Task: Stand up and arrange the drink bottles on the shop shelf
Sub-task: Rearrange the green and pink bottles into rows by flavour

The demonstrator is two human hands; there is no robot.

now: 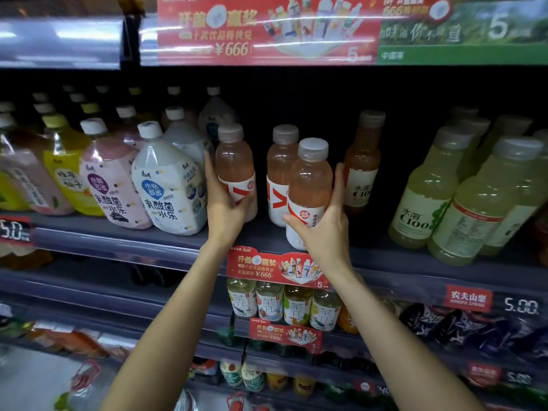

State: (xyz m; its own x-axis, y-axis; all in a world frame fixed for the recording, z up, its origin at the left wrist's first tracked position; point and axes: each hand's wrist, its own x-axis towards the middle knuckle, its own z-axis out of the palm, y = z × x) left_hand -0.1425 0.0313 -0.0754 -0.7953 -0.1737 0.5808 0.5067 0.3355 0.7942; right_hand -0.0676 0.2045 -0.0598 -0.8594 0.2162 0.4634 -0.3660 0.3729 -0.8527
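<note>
shelf (267, 232) | hands apart | left hand (225, 212) grips bottle (235, 161) | right hand (323, 229) grips front bottle (310, 185) (both upright)

Two bare forearms rise from the near edge, slender and sleeveless as far as they show. The left hand (226, 209) and the right hand (321, 229) wear no gloves, rings, watch or bracelet. Fingernails look short and unpainted where visible.

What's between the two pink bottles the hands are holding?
Head view: a third pink bottle stands between the left hand's bottle and the right hand's bottle, set further back.
</note>
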